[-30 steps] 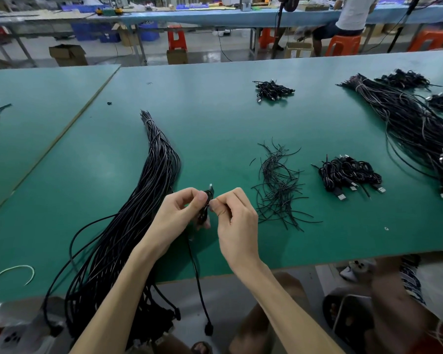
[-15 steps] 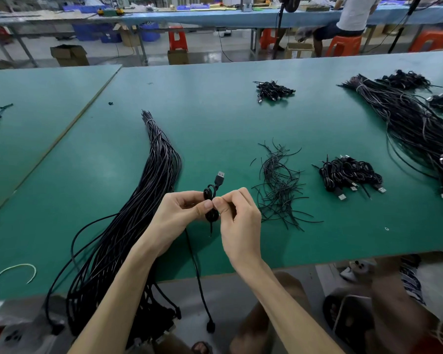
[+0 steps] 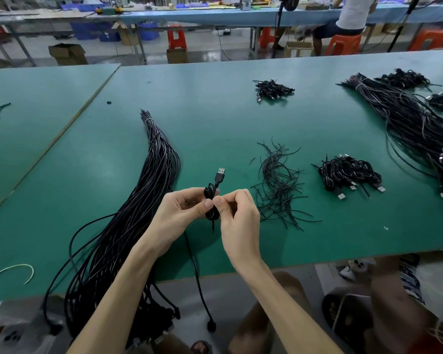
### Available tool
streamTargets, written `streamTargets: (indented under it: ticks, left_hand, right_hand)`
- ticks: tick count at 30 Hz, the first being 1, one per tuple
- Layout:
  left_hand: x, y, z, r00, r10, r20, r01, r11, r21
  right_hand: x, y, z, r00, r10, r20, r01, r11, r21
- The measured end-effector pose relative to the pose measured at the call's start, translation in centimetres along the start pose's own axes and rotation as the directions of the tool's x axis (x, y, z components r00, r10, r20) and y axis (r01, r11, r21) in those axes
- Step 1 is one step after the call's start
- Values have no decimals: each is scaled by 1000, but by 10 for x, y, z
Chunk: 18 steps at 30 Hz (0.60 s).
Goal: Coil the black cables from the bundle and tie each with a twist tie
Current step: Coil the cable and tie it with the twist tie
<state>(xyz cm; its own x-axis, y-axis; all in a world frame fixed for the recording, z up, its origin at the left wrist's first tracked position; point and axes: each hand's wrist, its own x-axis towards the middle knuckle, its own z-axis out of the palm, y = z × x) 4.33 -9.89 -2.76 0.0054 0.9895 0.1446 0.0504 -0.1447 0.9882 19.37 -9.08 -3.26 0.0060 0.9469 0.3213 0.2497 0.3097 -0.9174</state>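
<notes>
A small coil of black cable [image 3: 210, 200] is held above the green table [image 3: 215, 118] between both hands. Its USB plug [image 3: 220, 175] sticks up and its loose tail hangs down past the table's front edge. My left hand [image 3: 179, 213] grips the coil from the left with thumb and fingers. My right hand [image 3: 237, 215] pinches it from the right, at the coil's middle; a thin black end pokes out below. The long bundle of black cables [image 3: 138, 200] lies to the left. A pile of black twist ties [image 3: 276, 185] lies to the right.
A heap of tied coils [image 3: 348, 175] lies right of the ties, another heap [image 3: 271, 89] farther back. A second long cable bundle [image 3: 414, 123] runs along the right side. A pale tie piece [image 3: 13, 270] lies front left. A person sits at a far bench.
The cable in my hands went from a short fold to a small coil with its USB plug raised upright. Both hands stayed close together over the table's front.
</notes>
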Motion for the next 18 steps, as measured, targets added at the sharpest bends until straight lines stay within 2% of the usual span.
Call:
streamTargets:
  ticks: [3, 7, 14, 18]
  left_hand:
    - [0, -2, 1, 999, -8, -51, 7, 1000, -20]
    - [1, -2, 1, 1000, -20, -20, 19, 999, -30]
    - [1, 3, 2, 999, 34, 15, -35, 996, 86]
    - [-1, 3, 3, 999, 36, 31, -38, 996, 81]
  right_hand:
    - [1, 1, -1, 998, 66, 8, -66, 996, 60]
    - [2, 5, -3, 990, 134, 37, -137, 984, 116]
    - [3, 8, -3, 981, 186, 53, -192, 970, 150]
    - [3, 8, -1, 984, 172, 52, -178, 974, 142]
